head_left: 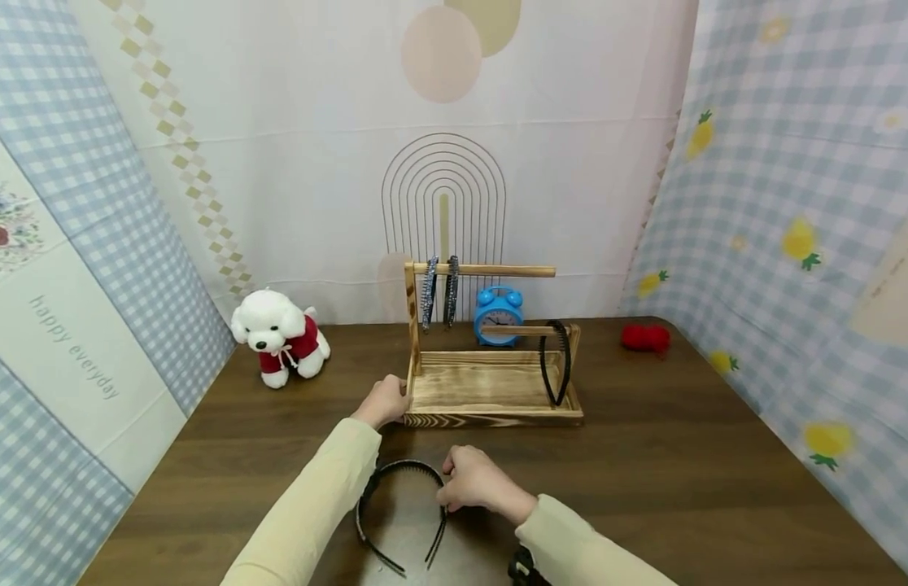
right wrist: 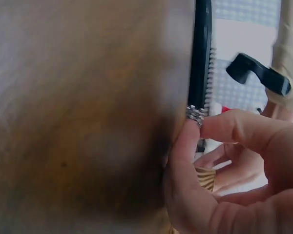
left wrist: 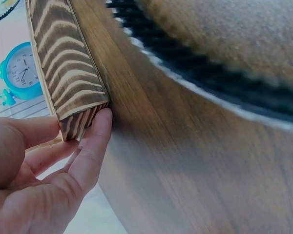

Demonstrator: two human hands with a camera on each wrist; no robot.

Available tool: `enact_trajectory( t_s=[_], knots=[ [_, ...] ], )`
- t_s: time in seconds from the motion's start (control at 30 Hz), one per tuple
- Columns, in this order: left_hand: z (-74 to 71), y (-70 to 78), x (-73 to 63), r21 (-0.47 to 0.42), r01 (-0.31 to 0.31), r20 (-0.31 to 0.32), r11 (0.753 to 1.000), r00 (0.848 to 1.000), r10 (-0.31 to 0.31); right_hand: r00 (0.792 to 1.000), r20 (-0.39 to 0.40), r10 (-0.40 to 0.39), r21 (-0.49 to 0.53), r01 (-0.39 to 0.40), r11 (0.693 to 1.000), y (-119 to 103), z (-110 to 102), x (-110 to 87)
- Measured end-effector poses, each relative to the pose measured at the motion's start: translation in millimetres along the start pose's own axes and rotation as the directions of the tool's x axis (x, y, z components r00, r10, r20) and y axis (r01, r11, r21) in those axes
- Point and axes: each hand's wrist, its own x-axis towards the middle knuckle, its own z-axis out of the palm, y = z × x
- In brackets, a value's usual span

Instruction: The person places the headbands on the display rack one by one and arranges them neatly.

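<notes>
A wooden rack (head_left: pixel 491 420) with a tray base and two bars stands mid-table. My left hand (head_left: pixel 384 400) holds its front left corner, thumb and fingers on either side of the striped wood (left wrist: pixel 68 58) in the left wrist view. Nearer me is a black toothed headband (head_left: pixel 410 465), its open ends toward me. My right hand (head_left: pixel 474 480) pinches its right arm; the right wrist view shows thumb and finger on a sparkly part of the headband (right wrist: pixel 200 58). Two glittery headbands, one bluish (head_left: pixel 429 293) and one darker (head_left: pixel 451 293), hang on the upper bar. A black headband (head_left: pixel 566 358) hangs on the lower bar.
Behind the rack stands a blue alarm clock (head_left: pixel 499 317). A white plush dog (head_left: pixel 285 334) in a red outfit sits at the left, and a red bundle (head_left: pixel 645 338) lies at the back right. Patterned cloths surround the brown table (head_left: pixel 681 472).
</notes>
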Motion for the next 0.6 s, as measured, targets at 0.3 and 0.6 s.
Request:
enact_trajectory(
  t_s=[0.3,0.6],
  knots=[
    [0.3,-0.7,0.4,-0.02,0.002,0.005,1.0,1.0,-0.002,0.983,0.165,0.079,0.341,-0.132,0.931,9.1,-14.7,-1.2],
    [-0.3,-0.2,0.3,-0.035,-0.002,0.012,0.999,1.0,0.002,0.979,0.199,0.036,0.434,-0.121,0.893,18.8,-15.9,-3.7]
  ],
)
